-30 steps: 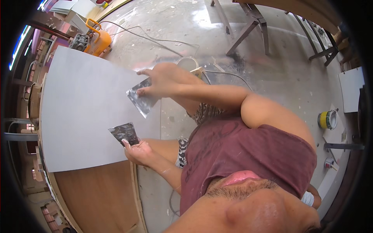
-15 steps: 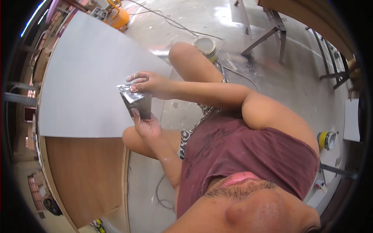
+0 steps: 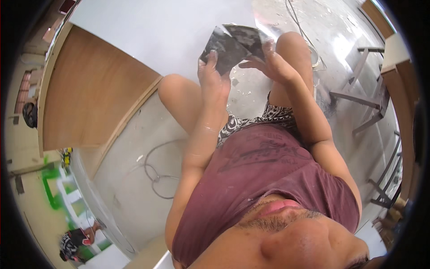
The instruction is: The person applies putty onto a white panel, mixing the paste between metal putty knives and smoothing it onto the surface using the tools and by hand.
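Note:
Both my hands hold a dark grey, dusty sheet of sandpaper [image 3: 226, 53] with creases across it and pale worn patches. It is partly unfolded, with a bent flap on its right side. My left hand [image 3: 213, 77] grips the lower left edge, thumb over the face. At the right edge, my right hand [image 3: 277, 66] pinches the sheet, its other fingers reaching behind and below. White dust coats the fingers. Beyond the sheet lies a large pale grey-white panel [image 3: 148, 33], next to my bent knees.
A brown wooden panel [image 3: 96, 89] with a lighter edge strip adjoins the white one at left. A thin cable [image 3: 154, 179] loops on the floor. Dark trestle legs [image 3: 358, 98] stand at right. Another person [image 3: 74, 242] is at the far lower left by white and green pieces.
The sandpaper has gone from a smaller folded shape to a partly opened one. My right hand has shifted from its top to its right edge. The view has turned, showing more floor at left.

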Demonstrator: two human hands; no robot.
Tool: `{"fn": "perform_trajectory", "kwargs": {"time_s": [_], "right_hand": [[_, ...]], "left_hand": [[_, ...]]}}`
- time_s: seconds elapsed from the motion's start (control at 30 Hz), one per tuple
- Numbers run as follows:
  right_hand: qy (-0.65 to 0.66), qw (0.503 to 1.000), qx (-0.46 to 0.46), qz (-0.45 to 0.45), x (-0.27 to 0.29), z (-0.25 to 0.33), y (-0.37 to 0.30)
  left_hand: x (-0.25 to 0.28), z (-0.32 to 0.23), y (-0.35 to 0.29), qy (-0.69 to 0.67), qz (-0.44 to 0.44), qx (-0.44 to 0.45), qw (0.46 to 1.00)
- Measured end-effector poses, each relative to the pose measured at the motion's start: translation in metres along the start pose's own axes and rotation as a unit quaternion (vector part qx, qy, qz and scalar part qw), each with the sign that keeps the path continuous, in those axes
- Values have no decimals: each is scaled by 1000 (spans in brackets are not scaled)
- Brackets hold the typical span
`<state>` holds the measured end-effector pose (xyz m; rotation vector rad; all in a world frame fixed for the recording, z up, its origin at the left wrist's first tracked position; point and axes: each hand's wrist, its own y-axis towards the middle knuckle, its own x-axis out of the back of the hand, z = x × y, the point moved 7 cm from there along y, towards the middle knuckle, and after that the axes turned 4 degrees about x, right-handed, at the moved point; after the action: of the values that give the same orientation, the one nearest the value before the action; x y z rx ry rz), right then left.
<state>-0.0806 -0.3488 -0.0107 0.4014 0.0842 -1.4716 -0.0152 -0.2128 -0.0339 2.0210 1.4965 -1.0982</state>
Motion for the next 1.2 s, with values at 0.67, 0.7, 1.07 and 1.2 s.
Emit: {"fn": "perform_trajectory", "kwargs": {"time_s": [0.67,0.7,1.07,1.2], "right_hand": [[-249,961,-92,-77,15,-10,32],[-249,961,-90,-84,18,-5,34],[-149,969,62,-189,72,84,123],[-80,973,115,-182,64,65,147]], "left_hand": [[15,-20,25,138,14,-148,979],[14,-21,30,157,32,-142,977],[0,-103,107,126,9,-65,990],[-31,-69,140,108,21,-43,993]]}}
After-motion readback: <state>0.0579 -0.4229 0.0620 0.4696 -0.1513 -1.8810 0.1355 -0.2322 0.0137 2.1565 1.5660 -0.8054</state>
